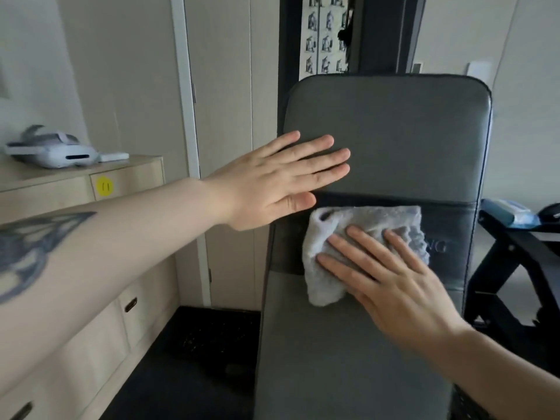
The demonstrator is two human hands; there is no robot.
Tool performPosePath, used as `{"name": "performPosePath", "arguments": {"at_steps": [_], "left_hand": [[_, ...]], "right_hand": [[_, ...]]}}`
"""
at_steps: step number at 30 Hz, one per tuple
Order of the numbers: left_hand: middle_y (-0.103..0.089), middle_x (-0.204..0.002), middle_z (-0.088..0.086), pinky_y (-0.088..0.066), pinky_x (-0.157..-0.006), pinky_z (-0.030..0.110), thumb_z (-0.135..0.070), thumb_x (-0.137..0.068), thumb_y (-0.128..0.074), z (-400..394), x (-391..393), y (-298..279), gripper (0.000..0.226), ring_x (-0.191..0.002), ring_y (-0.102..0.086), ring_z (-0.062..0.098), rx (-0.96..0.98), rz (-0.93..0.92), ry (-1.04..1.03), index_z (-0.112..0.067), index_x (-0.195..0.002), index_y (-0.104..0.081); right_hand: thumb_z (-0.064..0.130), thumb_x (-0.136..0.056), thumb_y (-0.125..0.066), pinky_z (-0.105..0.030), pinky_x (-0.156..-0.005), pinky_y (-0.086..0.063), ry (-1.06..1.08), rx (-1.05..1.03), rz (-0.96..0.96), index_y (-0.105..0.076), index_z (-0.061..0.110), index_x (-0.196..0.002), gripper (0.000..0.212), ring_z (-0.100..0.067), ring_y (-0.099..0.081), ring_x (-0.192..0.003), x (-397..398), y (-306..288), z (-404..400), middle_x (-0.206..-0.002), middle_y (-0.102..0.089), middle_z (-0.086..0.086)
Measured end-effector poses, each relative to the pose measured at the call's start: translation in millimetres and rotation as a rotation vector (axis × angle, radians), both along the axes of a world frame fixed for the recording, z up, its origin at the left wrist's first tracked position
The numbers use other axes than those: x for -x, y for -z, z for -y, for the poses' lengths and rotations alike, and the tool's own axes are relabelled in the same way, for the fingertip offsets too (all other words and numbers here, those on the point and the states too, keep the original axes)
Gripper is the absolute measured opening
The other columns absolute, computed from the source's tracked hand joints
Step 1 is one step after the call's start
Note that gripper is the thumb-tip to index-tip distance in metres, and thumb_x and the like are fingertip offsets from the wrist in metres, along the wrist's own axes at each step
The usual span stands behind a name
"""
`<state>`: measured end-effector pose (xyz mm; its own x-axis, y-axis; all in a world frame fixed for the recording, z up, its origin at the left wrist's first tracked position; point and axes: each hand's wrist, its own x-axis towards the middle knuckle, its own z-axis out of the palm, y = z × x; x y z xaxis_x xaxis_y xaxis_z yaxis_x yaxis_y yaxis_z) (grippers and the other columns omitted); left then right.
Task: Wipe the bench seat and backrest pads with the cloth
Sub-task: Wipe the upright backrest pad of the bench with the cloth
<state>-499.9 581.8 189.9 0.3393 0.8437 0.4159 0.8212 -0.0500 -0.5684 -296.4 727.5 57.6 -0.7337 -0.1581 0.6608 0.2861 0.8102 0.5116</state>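
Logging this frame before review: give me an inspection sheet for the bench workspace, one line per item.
Surface: grey padded bench; backrest pad upright, seat pad below it; no dirt visible.
Job's things: pale grey cloth, crumpled, lies at the band between the pads.
Clutter: white headset on the wooden cabinet at left; a yellow sticker on the cabinet front.
Grippers: left hand flat, fingers straight against the backrest pad; right hand pressing the cloth with straight fingers.
Cables: nothing seen.
Surroundings: pale walls, exercise chart behind the bench, black frame at right, dark floor.
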Motion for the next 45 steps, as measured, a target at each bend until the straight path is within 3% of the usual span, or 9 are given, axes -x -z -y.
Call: {"name": "performPosePath", "arguments": {"at_steps": [5, 10, 16, 19, 22, 27, 32, 39, 45], "left_hand": [[-0.009, -0.16, -0.011, 0.01, -0.119, 0.037, -0.051, -0.098, -0.003, -2, -7, 20, 0.062, -0.148, 0.006, 0.011, -0.062, 0.251, 0.087, -0.026, -0.152, -0.018], [-0.012, -0.161, -0.007, 0.007, -0.119, 0.038, -0.053, -0.096, 0.003, -3, -14, 46, 0.068, -0.148, 0.006, 0.011, -0.185, 0.49, 0.14, -0.022, -0.152, -0.02], [-0.006, -0.159, 0.0, -0.004, -0.121, 0.04, -0.021, -0.099, -0.032, -22, -16, 71, 0.055, -0.148, 0.006, 0.022, -0.506, 0.661, 0.097, -0.011, -0.151, -0.018], [-0.01, -0.16, 0.013, -0.008, -0.121, 0.044, -0.019, -0.101, -0.033, -29, -11, 48, 0.054, -0.148, 0.001, 0.026, -0.538, 0.608, 0.088, -0.006, -0.151, -0.018], [-0.013, -0.158, 0.018, -0.011, -0.12, 0.048, -0.025, -0.103, -0.029, -29, 0, 37, 0.054, -0.147, -0.002, 0.033, -0.493, 0.52, 0.096, -0.002, -0.15, -0.018], [-0.011, -0.159, 0.015, -0.009, -0.121, 0.045, -0.018, -0.101, -0.032, -29, -2, 43, 0.054, -0.148, -0.001, 0.03, -0.488, 0.501, 0.071, -0.004, -0.151, -0.016], [-0.007, -0.16, 0.016, -0.01, -0.12, 0.048, -0.026, -0.103, -0.027, -23, -8, 41, 0.055, -0.148, 0.001, 0.032, -0.449, 0.517, 0.046, -0.004, -0.151, -0.012], [-0.006, -0.161, 0.013, -0.011, -0.121, 0.044, -0.015, -0.099, -0.031, -15, -23, 62, 0.057, -0.148, -0.001, 0.028, -0.48, 0.55, -0.041, -0.007, -0.152, -0.012], [-0.012, -0.161, 0.004, -0.01, -0.121, 0.043, -0.021, -0.101, -0.031, 8, -25, 110, 0.053, -0.149, -0.002, 0.019, -0.316, 0.579, 0.004, -0.014, -0.151, -0.021]], "right_hand": [[0.029, -0.1, -0.039, -0.046, -0.12, -0.007, 0.025, 0.289, -0.279, -0.032, 0.027, -0.15, 0.051, -0.019, -0.011, -0.148, 29, -27, 28, -0.158, -0.021, 0.003], [0.018, -0.088, -0.053, -0.043, -0.12, -0.007, -0.001, 0.143, -0.054, -0.034, 0.028, -0.149, 0.065, -0.017, -0.013, -0.148, 32, 16, 35, -0.157, -0.025, 0.004], [0.032, -0.097, -0.041, -0.046, -0.12, -0.006, 0.044, 0.273, -0.224, -0.03, 0.031, -0.15, 0.054, -0.019, -0.011, -0.148, 10, -13, 19, -0.159, -0.019, 0.003], [0.05, -0.098, -0.033, -0.048, -0.118, 0.003, 0.09, 0.305, -0.264, -0.022, 0.034, -0.152, 0.057, -0.023, -0.003, -0.149, 33, -27, 27, -0.161, -0.008, 0.001], [0.046, -0.098, -0.041, -0.049, -0.118, -0.002, 0.036, 0.269, -0.265, -0.029, 0.031, -0.15, 0.056, -0.025, -0.01, -0.148, 47, -15, 35, -0.16, -0.013, -0.001], [0.049, -0.096, -0.041, -0.045, -0.119, -0.01, -0.019, -0.001, 0.022, -0.028, 0.032, -0.151, 0.059, -0.018, -0.016, -0.147, 26, 7, 20, -0.159, -0.02, 0.004], [0.051, -0.094, -0.047, -0.051, -0.118, -0.004, 0.024, 0.195, -0.222, -0.035, 0.028, -0.149, 0.06, -0.024, -0.015, -0.147, 50, -9, 41, -0.158, -0.025, -0.002], [0.009, -0.084, -0.05, -0.046, -0.12, -0.007, -0.066, -0.034, 0.058, -0.036, 0.027, -0.148, 0.068, -0.019, -0.018, -0.147, 24, 51, 28, -0.158, -0.024, 0.002], [0.011, -0.091, -0.057, -0.049, -0.119, -0.002, 0.042, 0.309, -0.292, -0.035, 0.027, -0.148, 0.063, -0.023, -0.011, -0.148, 32, 39, 47, -0.158, -0.017, 0.004]]}}
